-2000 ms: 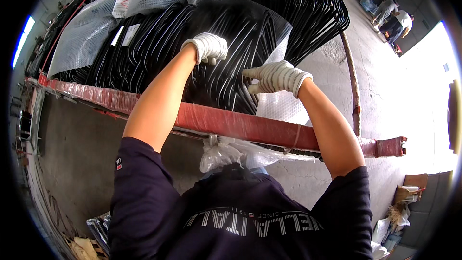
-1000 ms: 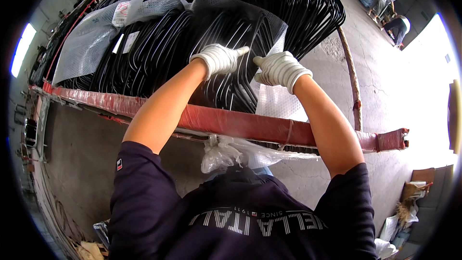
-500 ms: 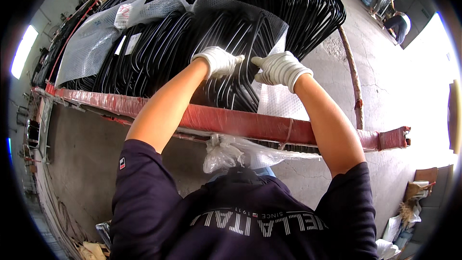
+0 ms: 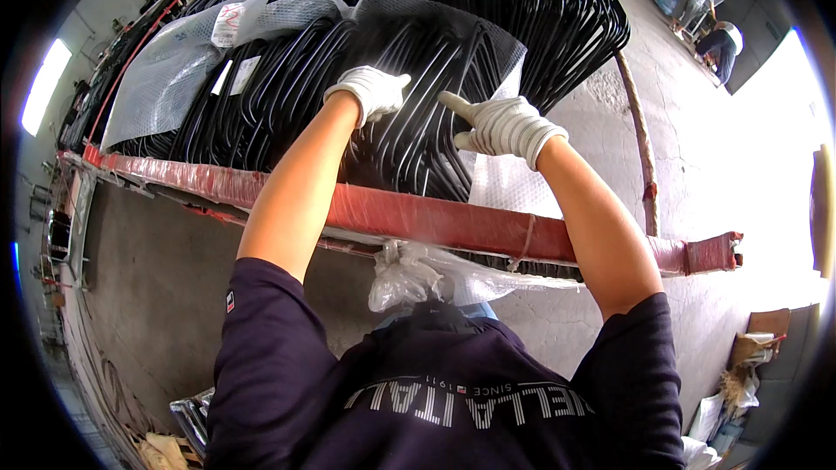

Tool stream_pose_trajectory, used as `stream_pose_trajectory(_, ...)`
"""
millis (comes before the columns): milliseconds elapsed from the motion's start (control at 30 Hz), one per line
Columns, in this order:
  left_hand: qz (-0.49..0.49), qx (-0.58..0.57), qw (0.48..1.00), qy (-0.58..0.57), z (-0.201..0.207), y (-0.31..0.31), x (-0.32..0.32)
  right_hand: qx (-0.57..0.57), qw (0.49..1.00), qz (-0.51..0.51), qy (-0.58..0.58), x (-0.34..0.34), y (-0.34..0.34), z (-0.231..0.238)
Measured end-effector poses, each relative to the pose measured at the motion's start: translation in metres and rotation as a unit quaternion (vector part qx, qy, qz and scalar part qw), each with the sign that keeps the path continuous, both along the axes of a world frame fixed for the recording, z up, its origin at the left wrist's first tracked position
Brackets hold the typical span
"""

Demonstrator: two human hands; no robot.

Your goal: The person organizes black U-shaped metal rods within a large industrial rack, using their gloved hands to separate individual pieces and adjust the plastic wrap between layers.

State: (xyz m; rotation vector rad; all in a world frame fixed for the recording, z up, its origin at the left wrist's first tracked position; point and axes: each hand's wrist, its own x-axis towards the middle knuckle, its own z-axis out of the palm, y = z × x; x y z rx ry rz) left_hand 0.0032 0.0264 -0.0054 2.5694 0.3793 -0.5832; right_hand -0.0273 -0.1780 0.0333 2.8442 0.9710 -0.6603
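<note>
Head view, left hand: our gloved left hand point(image 4: 370, 91) curls down onto the black bent tubes point(image 4: 392, 122), fingers closed over them.
Head view, right hand: our right hand point(image 4: 505, 126) lies flat and open, finger extended, on the clear plastic sheet point(image 4: 435, 35).
Tubes: stacked on the red rail point(image 4: 435, 218), just ahead of us.
Background: bubble wrap point(image 4: 165, 78) covers the left stack.

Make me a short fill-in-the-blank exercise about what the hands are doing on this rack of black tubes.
Both hands wear ____ knit gloves.
The left hand rests on bent tubes coloured ____.
The right hand points its forefinger toward the ____ hand.
The rail under the forearms is ____.
Missing words: white; black; left; red.
</note>
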Motion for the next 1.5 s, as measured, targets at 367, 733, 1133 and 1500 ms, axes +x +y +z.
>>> stream_pose_trajectory(367,-0.004,0.048,0.999,0.016,0.025,0.02,-0.01,0.133,0.987,0.038,0.08,0.005,0.012,-0.02)
stream_pose_trajectory(733,0.134,-0.057,0.989,0.025,0.014,0.059,0.004,0.171,0.976,0.022,0.133,0.003,0.014,-0.021)
stream_pose_trajectory(1133,0.148,-0.154,0.97,0.119,0.003,0.091,0.015,0.172,0.97,0.06,0.162,-0.004,0.025,-0.018)
stream_pose_trajectory(1500,0.148,-0.09,0.976,0.132,-0.025,0.096,0.03,0.199,0.958,0.049,0.2,-0.006,0.023,-0.02)
